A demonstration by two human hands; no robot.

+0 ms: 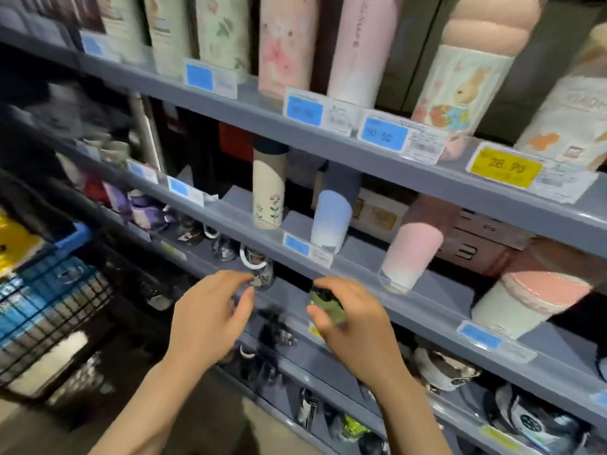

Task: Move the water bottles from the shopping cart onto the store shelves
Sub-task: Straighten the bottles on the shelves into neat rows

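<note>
My right hand [354,326] grips a small dark-green bottle [326,305] in front of the grey shelf edge [427,310]. My left hand [210,316] hovers beside it with fingers loosely curled and nothing in it; its fingertips are close to a clear glass bottle [262,274] standing on the shelf below. Above stand a cream flowered bottle [267,192], a blue-white bottle [330,218] and a pink-white bottle [410,254]. The shopping cart [49,307] with blue and dark wire sides is at the left.
Tall pastel bottles fill the top shelf [295,123] behind blue and yellow price tags. Lower shelves hold several dark and clear bottles. A pink-lidded cup [528,300] lies tilted at the right. A yellow bag [13,241] sits in the cart.
</note>
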